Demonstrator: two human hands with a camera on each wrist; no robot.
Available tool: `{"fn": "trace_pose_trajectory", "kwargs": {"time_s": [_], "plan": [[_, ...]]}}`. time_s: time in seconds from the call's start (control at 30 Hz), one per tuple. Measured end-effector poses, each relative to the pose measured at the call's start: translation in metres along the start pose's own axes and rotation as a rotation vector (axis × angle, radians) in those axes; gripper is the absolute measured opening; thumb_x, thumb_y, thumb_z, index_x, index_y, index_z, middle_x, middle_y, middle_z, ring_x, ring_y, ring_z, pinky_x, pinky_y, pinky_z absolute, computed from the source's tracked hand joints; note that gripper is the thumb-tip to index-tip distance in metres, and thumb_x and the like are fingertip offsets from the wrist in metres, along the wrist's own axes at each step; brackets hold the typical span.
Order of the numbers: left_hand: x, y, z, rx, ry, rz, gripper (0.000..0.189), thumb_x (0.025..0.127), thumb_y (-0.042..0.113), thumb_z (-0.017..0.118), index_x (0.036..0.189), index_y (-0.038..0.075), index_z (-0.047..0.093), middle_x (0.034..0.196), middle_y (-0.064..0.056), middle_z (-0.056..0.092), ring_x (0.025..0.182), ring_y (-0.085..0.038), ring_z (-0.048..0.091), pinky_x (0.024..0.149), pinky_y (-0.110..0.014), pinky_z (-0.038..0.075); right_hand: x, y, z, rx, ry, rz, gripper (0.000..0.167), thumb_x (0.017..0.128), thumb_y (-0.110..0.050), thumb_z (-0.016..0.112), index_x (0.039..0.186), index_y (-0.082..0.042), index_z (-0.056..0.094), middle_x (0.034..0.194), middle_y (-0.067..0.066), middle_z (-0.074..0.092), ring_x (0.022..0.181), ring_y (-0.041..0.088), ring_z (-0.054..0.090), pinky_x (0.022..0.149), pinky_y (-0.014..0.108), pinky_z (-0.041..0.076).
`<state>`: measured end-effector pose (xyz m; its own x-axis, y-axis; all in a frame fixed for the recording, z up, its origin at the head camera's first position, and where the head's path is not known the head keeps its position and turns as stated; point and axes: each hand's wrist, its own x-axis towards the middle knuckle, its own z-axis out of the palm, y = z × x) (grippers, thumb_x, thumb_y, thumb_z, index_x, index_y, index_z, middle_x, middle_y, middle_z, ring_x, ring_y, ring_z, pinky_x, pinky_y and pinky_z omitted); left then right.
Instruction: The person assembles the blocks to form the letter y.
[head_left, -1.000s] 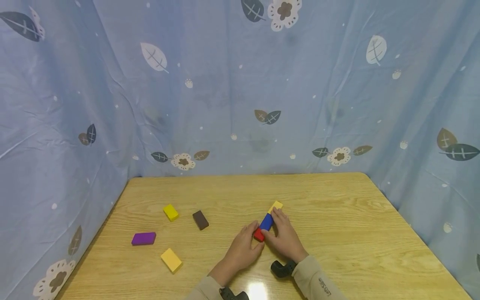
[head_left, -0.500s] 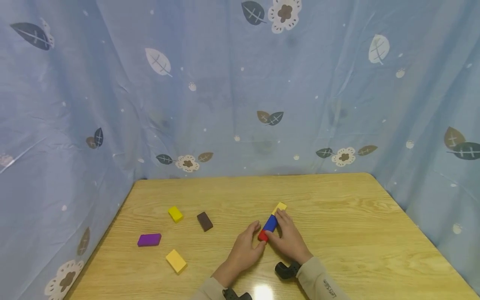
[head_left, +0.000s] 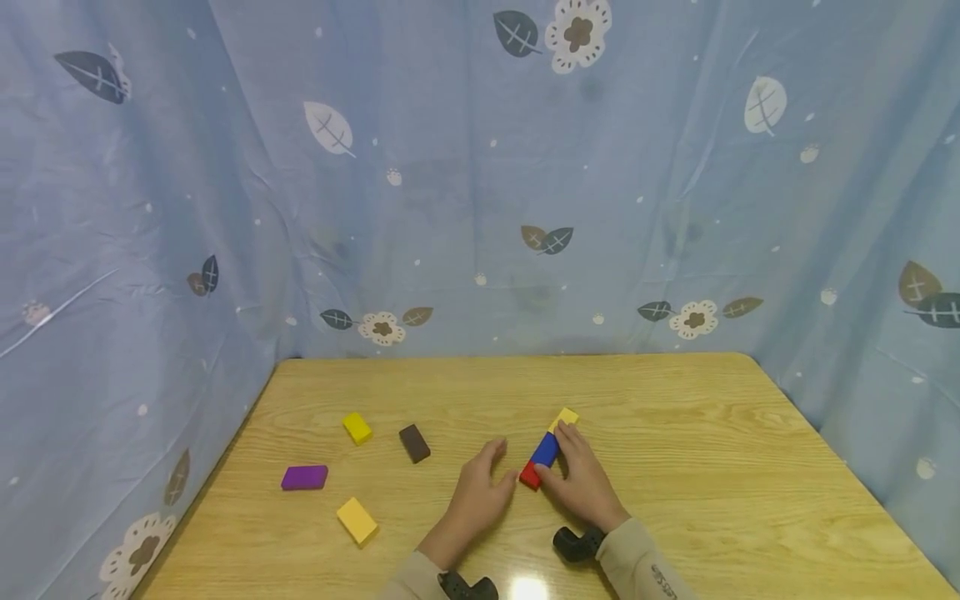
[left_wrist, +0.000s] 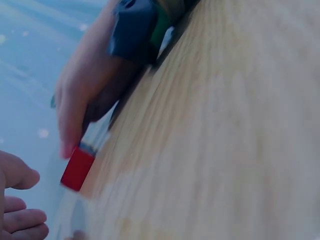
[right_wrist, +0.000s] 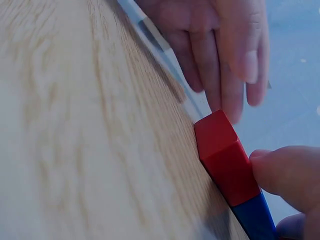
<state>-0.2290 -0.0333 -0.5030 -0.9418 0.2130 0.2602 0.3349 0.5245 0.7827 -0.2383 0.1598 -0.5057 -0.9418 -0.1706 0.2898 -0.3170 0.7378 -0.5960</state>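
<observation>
A red block (head_left: 530,476), a blue block (head_left: 546,450) and a pale yellow block (head_left: 563,419) lie end to end in a slanting row on the table. Along the row's right side rests my right hand (head_left: 585,483), its thumb against the red block and its fingertips near where blue meets pale yellow. In the right wrist view that thumb (right_wrist: 285,172) touches the side of the red block (right_wrist: 225,160). My left hand (head_left: 476,496) is just left of the row, fingers relaxed, holding nothing and apart from the red block.
On the left of the wooden table (head_left: 675,467) lie a bright yellow block (head_left: 357,428), a dark brown block (head_left: 414,443), a purple block (head_left: 304,477) and a yellow-orange block (head_left: 357,522). A blue patterned curtain (head_left: 450,183) hangs behind and at both sides.
My left hand has drawn away to the left from the red block, leaving a gap. My right hand stays at the row. The head view has shifted slightly.
</observation>
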Motion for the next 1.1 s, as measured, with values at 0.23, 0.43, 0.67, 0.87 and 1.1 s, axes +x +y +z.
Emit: {"fn": "trace_pose_trajectory", "kwargs": {"time_s": [0.23,0.43,0.67,0.87,1.1], "plan": [[0.011,-0.010,-0.023,-0.065,0.071,-0.039,0.050,0.094,0.019,0.059,0.138,0.003,0.044,0.134,-0.017,0.054,0.129,-0.034,0.047,0.107,-0.050,0.039,0.007,-0.001,-0.005,0.006,-0.022,0.007,0.074,0.088,-0.039,0.064,0.140,0.008,0.039,0.150,0.021,0.034,0.140,0.040,0.027,0.112,0.054,0.028],[0.007,-0.020,-0.040,-0.114,0.083,-0.062,0.053,0.094,0.020,0.059,0.140,0.001,0.040,0.142,-0.018,0.046,0.131,-0.039,0.043,0.106,-0.056,0.037,0.001,0.000,-0.003,0.017,-0.048,0.024,0.074,0.089,-0.039,0.063,0.140,0.009,0.039,0.150,0.022,0.033,0.140,0.041,0.026,0.112,0.055,0.028],[0.011,-0.026,-0.067,-0.132,0.131,-0.090,0.054,0.094,0.019,0.060,0.140,0.000,0.039,0.144,-0.019,0.043,0.135,-0.041,0.036,0.108,-0.059,0.032,-0.001,-0.003,-0.002,0.015,-0.045,0.026,0.074,0.090,-0.042,0.061,0.139,0.009,0.039,0.150,0.023,0.033,0.139,0.041,0.027,0.111,0.056,0.028],[0.012,-0.036,-0.093,-0.073,0.148,-0.133,0.056,0.094,0.023,0.060,0.142,0.003,0.040,0.143,-0.018,0.046,0.130,-0.037,0.044,0.103,-0.053,0.041,-0.003,-0.001,-0.001,0.012,-0.033,0.037,0.073,0.089,-0.039,0.063,0.139,0.009,0.040,0.149,0.022,0.034,0.139,0.041,0.027,0.112,0.054,0.028],[0.009,-0.050,-0.118,-0.127,0.119,-0.199,0.061,0.093,0.020,0.062,0.144,0.000,0.035,0.146,-0.021,0.039,0.137,-0.038,0.034,0.108,-0.051,0.037,-0.003,-0.001,0.001,0.010,-0.013,0.009,0.072,0.088,-0.038,0.064,0.137,0.010,0.042,0.148,0.022,0.036,0.139,0.041,0.029,0.112,0.054,0.029]]}}
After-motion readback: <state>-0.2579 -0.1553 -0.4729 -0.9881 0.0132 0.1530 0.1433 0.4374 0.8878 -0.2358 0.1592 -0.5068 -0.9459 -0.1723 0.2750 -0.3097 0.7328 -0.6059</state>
